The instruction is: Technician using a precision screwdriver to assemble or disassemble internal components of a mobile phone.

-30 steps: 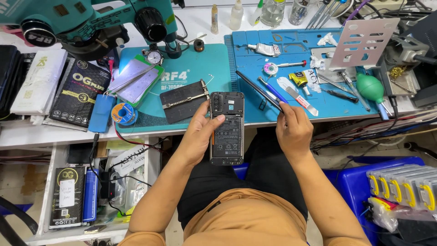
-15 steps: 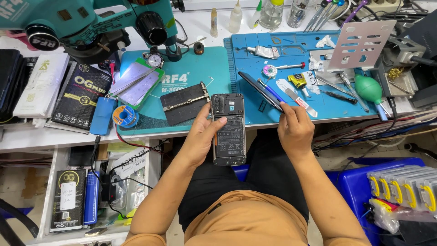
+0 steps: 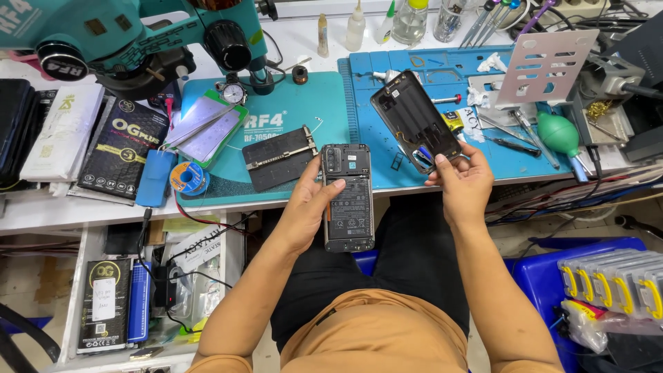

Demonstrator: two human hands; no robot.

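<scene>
From the head view, the left hand (image 3: 312, 207) gripped an opened phone (image 3: 347, 198) along its left edge, thumb laid across the exposed inside, holding it over the lap just in front of the bench edge. The phone lay face down, with its battery and camera block bare — the back was already off. The right hand (image 3: 464, 185) pinched the lower end of the dark back cover (image 3: 416, 122) between thumb and fingertips, the cover tilted with its inner side up above the blue work mat (image 3: 525, 157), apart from the phone.

So the separating step looked done: shell and body were in different hands, with nothing joining them that could be seen. What seemed left was to put the cover down and work on the inside; no screw or inner plate appeared to be removed yet, though that detail was too small to be sure of.

Around the hands, a black metal holder plate (image 3: 278, 157) lay on the teal mat (image 3: 304, 103) just left of the phone. A green rubber blower (image 3: 561, 135) and several tweezers and drivers (image 3: 514, 128) sat on the blue mat beside the cover. A microscope arm (image 3: 124, 34) hung over the bench's far left, and a small solder spool (image 3: 187, 177) rested near the front edge.
</scene>
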